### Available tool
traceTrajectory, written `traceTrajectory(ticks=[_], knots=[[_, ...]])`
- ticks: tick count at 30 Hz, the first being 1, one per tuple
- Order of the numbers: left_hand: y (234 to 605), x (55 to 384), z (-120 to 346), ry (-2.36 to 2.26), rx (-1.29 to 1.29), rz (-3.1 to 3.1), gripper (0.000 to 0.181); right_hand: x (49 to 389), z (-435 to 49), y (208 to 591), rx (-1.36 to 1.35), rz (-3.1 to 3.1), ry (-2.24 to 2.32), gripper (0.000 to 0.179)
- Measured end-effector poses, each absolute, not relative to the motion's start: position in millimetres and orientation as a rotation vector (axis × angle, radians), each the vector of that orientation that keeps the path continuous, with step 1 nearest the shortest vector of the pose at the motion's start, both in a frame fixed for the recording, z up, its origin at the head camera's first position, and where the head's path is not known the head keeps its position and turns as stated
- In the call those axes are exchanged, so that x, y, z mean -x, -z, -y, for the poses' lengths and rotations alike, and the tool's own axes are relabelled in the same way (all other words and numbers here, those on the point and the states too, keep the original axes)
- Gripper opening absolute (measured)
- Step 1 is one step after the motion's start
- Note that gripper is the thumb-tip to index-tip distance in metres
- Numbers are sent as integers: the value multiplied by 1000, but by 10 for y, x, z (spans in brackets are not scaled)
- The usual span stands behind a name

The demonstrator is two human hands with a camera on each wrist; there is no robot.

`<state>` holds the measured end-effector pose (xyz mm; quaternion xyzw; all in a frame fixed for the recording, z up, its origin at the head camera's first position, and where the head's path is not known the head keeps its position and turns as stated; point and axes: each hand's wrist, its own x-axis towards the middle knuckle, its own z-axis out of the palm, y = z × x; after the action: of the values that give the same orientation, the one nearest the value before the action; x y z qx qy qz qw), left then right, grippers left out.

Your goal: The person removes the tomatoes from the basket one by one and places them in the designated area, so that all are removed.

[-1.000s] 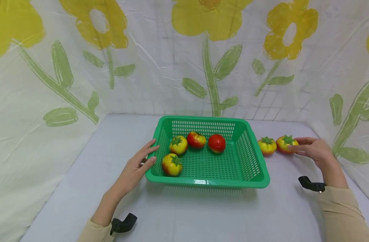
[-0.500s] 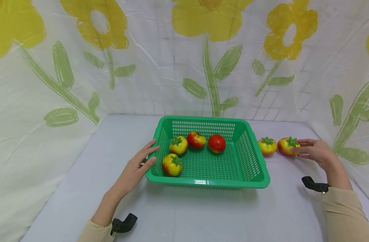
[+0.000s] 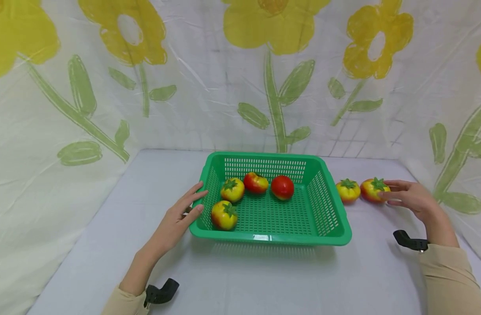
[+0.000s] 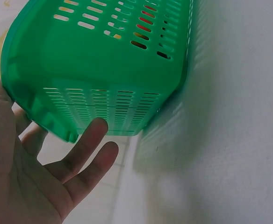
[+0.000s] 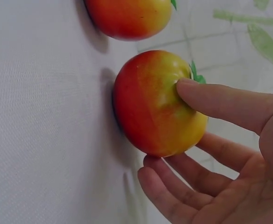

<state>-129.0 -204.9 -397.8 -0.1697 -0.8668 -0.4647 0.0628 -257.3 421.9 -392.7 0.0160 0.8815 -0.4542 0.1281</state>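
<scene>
In the head view, my left hand (image 3: 177,217) rests its relaxed fingers on the left rim of a green plastic basket (image 3: 260,237). In the left wrist view, two fingers (image 4: 90,140) hang straight outside the perforated wall. At the right, my right hand (image 3: 411,199) pinches a red and yellow tomato (image 3: 369,191) with a green leafy top. Seen from the right wrist, the thumb (image 5: 211,100) presses near the stem while other fingers lie along its underside. A second tomato (image 3: 348,192) sits beside it, close to the basket's right wall.
Inside the basket, two yellow-red tomatoes (image 3: 232,190) are at the left, with a red-yellow one (image 3: 256,183) and a red one (image 3: 282,188) along the back. A white table (image 3: 264,280) lies beneath. Behind it hangs a flower-printed curtain (image 3: 208,100).
My right hand first shifted slightly right and the pinched tomato tilted and slid with it, then came a little back left. The left hand and basket stayed still.
</scene>
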Motion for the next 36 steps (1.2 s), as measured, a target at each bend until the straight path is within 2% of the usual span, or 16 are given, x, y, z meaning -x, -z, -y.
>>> traceTrajectory(ticks=[36], knots=[[3984,1290,2049,1407,514,2613,43,2549,-4186,3866,50,-2627,1226,86]])
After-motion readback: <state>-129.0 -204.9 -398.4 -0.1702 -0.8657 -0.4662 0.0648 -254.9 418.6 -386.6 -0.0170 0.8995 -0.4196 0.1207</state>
